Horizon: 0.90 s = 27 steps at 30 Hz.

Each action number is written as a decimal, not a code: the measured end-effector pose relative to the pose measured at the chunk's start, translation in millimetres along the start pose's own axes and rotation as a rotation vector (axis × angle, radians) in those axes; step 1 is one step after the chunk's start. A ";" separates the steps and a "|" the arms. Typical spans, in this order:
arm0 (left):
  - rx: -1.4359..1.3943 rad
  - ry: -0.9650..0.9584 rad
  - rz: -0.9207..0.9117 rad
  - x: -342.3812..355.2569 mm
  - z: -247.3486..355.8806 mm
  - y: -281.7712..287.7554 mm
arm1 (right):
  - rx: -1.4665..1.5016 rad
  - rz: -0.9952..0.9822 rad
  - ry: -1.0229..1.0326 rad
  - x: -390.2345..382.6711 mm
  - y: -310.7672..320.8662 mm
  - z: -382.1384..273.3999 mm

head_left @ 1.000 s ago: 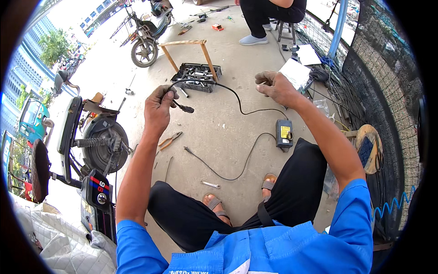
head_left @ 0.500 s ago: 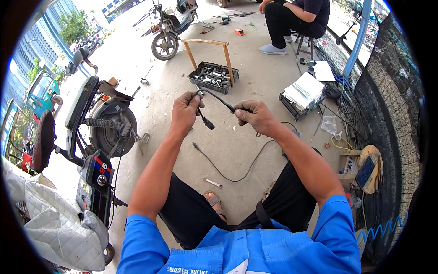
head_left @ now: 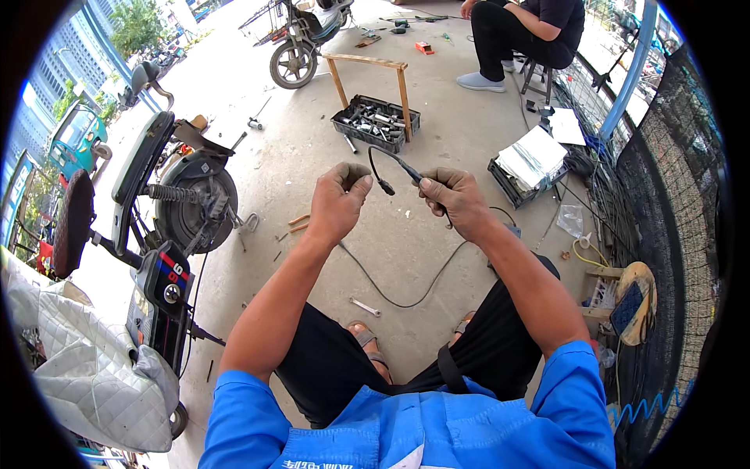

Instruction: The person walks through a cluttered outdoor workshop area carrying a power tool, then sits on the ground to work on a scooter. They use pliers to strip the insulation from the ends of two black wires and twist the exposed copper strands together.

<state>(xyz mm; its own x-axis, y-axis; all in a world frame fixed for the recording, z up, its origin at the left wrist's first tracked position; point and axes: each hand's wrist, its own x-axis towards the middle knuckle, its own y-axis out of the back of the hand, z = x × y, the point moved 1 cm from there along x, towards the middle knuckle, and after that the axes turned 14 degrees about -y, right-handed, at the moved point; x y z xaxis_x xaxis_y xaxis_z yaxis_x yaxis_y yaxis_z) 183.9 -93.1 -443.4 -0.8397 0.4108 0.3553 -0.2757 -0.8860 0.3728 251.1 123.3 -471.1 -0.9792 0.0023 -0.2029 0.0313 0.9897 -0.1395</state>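
Note:
In front of me, a short black cable bends in an arch, its small plug end hanging free between my hands. My right hand pinches the thicker part of this cable between thumb and fingers. Beside the hanging plug, my left hand has loosely bent fingers, the thumb a little apart, and no cable shows in it. A longer thin dark cord curves over the floor below my hands. Between my feet and the cord lies a wrench.
A black crate of metal tools with a wooden handle frame stands ahead. A partly stripped scooter is at left. To the right are a crate topped with papers and a stool. Another person sits at the far right.
My left hand has let go of the cable and drawn slightly right and down. The plug end now hangs loose, with the right hand still holding the cable. The view has shifted a little.

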 end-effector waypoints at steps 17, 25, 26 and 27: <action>-0.753 0.029 -0.085 5.5 -23.4 -62.2 | -0.555 0.341 0.506 -13.4 2.7 3.1; -0.670 0.018 -0.047 -1.1 -30.9 -67.3 | -0.268 0.253 0.204 -9.3 -2.5 10.6; -0.656 0.010 -0.040 -2.6 -33.6 -69.4 | -0.291 0.254 0.208 -8.1 -1.9 12.6; -0.642 0.002 -0.035 -3.7 -35.4 -71.5 | -0.314 0.255 0.213 -5.4 -0.3 15.0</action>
<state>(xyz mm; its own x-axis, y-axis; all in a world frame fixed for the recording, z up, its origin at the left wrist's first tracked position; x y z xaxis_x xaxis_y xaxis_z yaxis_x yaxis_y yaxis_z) 190.2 -38.9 -501.8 -0.8257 0.4423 0.3501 -0.5279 -0.8246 -0.2034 259.4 120.9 -484.5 -0.9685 0.2485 0.0156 0.2467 0.9490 0.1964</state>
